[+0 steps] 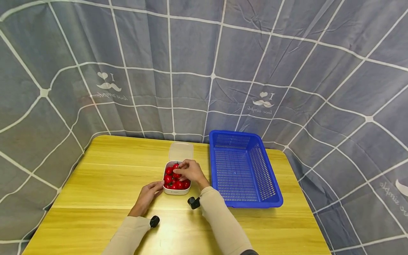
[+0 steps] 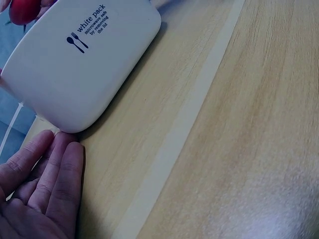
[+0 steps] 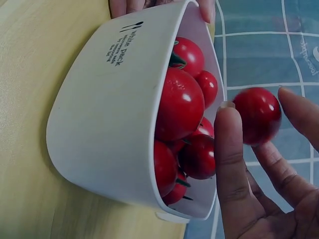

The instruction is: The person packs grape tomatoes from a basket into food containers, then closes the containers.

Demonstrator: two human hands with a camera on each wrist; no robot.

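A white plastic food container (image 1: 176, 192) printed "white pack" sits on the table, holding several cherry tomatoes (image 3: 180, 104), some with green stems. Over its opening, my right hand (image 1: 192, 171) pinches a single red cherry tomato (image 3: 257, 115) between thumb and fingertips. At the container's left side is my left hand (image 1: 148, 195). Its extended fingers (image 2: 62, 179) touch the outer wall low down near a corner, and a fingertip shows at the rim in the right wrist view.
Just behind the container lies a pale lid (image 1: 181, 151) on the wooden table (image 1: 105, 180). To the right stands a large blue perforated basket (image 1: 236, 204). A grey curtain with white grid lines (image 1: 191, 88) hangs behind and around the table.
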